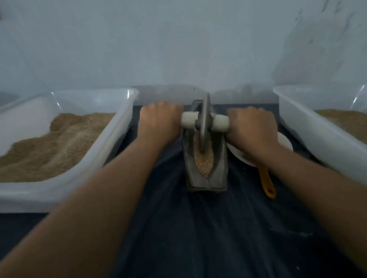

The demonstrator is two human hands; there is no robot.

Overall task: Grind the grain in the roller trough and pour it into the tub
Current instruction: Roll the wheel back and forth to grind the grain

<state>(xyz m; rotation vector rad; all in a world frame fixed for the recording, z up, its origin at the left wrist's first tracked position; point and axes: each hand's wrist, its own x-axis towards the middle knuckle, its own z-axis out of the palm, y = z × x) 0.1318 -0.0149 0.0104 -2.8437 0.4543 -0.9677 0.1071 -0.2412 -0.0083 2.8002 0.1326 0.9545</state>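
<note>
A grey metal roller trough (pixel 219 164) stands on the dark cloth in the middle, with pale brown grain (pixel 204 161) lying in its groove. A metal disc wheel (pixel 205 120) stands upright in the groove toward the far end, on a white axle handle (pixel 220 121). My left hand (pixel 159 121) grips the handle's left end. My right hand (pixel 253 127) grips its right end. A translucent white tub (pixel 121 130) at the left holds a heap of brown ground grain (pixel 48 148).
A second translucent tub (pixel 321 133) with brown grain stands at the right. A white dish (pixel 286 141) lies under my right wrist, and a yellow handle (pixel 267 183) sticks out toward me. A pale wall rises close behind. Dark cloth (pixel 206 235) covers the surface.
</note>
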